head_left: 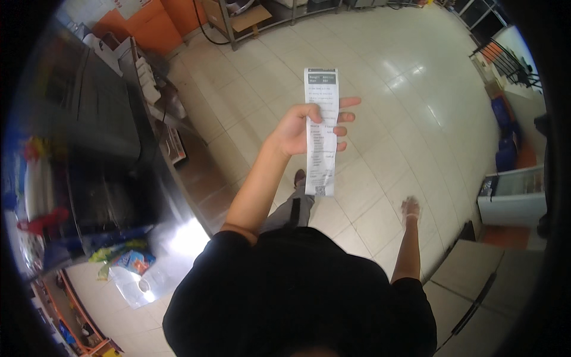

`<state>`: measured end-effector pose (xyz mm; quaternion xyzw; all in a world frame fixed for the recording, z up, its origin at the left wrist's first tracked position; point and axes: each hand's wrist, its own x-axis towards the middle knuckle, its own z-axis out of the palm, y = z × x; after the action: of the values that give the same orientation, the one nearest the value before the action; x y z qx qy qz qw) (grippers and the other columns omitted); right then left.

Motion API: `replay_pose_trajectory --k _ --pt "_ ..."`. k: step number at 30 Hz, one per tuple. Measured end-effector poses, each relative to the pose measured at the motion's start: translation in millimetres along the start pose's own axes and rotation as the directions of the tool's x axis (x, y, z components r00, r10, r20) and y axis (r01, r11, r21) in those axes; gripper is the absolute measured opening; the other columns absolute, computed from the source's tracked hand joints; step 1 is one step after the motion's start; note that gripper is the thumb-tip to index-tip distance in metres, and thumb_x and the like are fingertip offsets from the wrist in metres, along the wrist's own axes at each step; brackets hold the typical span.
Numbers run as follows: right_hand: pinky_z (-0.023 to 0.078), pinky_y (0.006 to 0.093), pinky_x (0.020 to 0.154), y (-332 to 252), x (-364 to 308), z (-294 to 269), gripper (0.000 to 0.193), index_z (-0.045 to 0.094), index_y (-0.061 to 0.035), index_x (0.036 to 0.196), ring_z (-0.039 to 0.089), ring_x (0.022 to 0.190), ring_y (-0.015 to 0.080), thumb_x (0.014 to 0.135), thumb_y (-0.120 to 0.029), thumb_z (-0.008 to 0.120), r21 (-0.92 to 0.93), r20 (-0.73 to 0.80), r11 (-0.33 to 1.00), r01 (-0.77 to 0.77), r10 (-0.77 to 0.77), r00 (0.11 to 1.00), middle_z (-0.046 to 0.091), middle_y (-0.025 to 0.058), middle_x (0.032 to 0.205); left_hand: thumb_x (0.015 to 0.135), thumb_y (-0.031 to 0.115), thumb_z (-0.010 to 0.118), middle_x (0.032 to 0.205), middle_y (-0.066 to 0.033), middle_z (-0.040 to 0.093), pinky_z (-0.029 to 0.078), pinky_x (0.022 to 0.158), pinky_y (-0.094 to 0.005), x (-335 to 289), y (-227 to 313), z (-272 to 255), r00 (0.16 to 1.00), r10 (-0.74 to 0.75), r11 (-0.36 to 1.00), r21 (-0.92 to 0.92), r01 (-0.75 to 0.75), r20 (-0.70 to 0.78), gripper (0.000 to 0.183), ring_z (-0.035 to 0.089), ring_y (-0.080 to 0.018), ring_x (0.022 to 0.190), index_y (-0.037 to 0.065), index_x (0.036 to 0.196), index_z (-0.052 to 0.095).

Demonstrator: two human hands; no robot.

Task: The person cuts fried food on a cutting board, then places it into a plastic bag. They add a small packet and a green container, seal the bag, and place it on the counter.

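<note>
A pale tiled floor (380, 154) spreads under the whole room, beneath the grip and far beyond it. To the left of the grip and lower stands a shiny metal counter (193, 232); farther off, to the upper left, is an orange panel (140, 27). Well apart on the right side there is a white container (514, 202).

The left hand (293, 131) is raised in front of the body and makes the grip: its thumb presses on the front of a long paper slip (321, 163), and the other fingers are behind it, their tips coming out past its right edge. The slip stands nearly upright, part above the thumb and the longer part below, with its printed side toward the person. The right hand (411, 209), in a clear plastic glove, hangs apart, lower and to the right; I cannot tell how its fingers are closed.

The step in hand seems to be reading the slip. In my judgement, the next move calls for a steady thumb and little bending of the paper.
</note>
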<state>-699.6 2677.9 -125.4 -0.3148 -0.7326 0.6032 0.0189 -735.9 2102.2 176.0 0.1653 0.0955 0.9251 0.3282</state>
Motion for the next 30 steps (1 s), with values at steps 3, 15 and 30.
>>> replay_pose_trajectory --k 3,15,30 --pt "0.049 0.0367 0.07 -38 49 82 0.043 0.058 -0.0081 0.106 0.061 0.08 0.02 0.093 -0.047 0.045 0.089 0.196 0.996 -0.007 -0.011 0.98 0.064 0.0059 0.091 0.064 0.012 0.049 0.108 -0.0116 0.046 0.046 0.082 -0.0475 66 64 -31 0.998 0.053 0.999 -0.001 -0.053 0.023 0.085 0.047 -0.0186 0.079 -0.001 0.143 0.022" --pt "0.048 0.0404 0.077 -47 161 167 0.034 0.06 -0.0066 0.109 0.061 0.094 0.0278 0.089 -0.032 0.05 -0.893 0.426 0.107 0.436 0.51 0.747 0.065 0.0115 0.1 0.066 0.01 0.05 0.109 -0.0085 0.047 0.046 0.082 -0.0439 310 312 -184 0.988 0.112 0.988 0.121 -0.099 -0.107 0.08 0.048 -0.0167 0.079 0.001 0.141 0.027" --pt "0.047 0.0364 0.069 -481 728 741 0.033 0.059 -0.0096 0.106 0.061 0.079 0.0179 0.093 -0.038 0.048 -0.31 0.662 0.891 0.331 -0.048 0.748 0.064 0.0046 0.087 0.081 0.018 0.068 0.092 -0.0032 0.061 0.045 0.064 -0.0248 416 669 -440 0.114 0.904 0.406 0.911 0.074 -0.412 0.033 0.05 -0.0093 0.069 0.004 0.11 0.06"
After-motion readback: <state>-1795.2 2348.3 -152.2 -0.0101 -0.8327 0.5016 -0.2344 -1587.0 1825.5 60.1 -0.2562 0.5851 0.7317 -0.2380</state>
